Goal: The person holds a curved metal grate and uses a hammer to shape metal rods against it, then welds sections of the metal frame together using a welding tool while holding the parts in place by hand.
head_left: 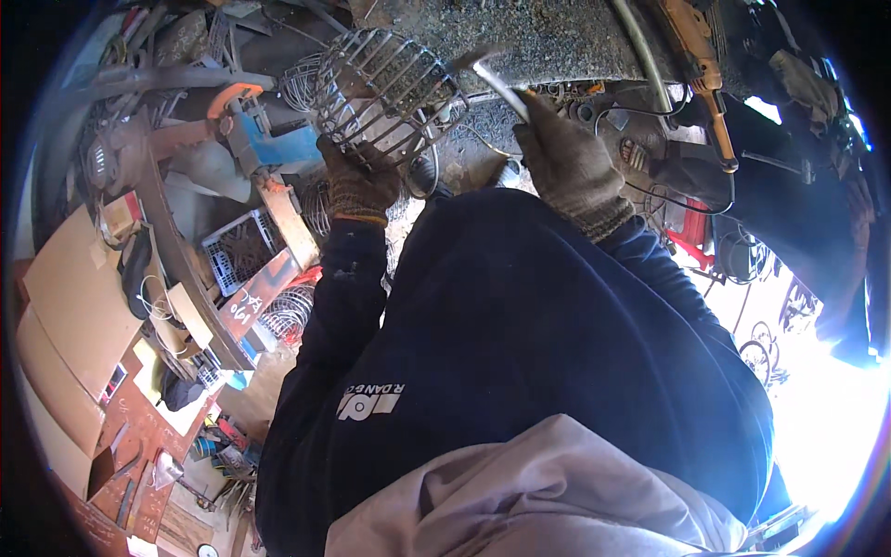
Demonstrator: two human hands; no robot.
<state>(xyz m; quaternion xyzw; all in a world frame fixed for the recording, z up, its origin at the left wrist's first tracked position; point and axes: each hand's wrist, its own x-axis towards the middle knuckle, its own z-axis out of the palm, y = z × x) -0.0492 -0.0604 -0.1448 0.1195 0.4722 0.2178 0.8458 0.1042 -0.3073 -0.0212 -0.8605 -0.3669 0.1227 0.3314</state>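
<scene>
A round cage of thick metal wire [388, 93] is held up at the edge of the dark, gritty work surface [557, 42]. My left hand [362, 181], in a dark work glove, grips the cage's lower left rim, its fingers partly hidden by the bars. In my gloved right hand [571, 167] is a hammer with a pale metal handle [501, 90]. Its dark head is smeared by motion and points toward the cage's right side. Whether the head touches the wire, I cannot tell.
Left of me stand a blue metal device [274, 144], a plastic crate [241, 251] and more coiled wire cages [290, 314]. Cardboard sheets [79, 278] lie at the far left. An orange-brown long tool [698, 51] lies at the upper right, with a cable [640, 111] nearby.
</scene>
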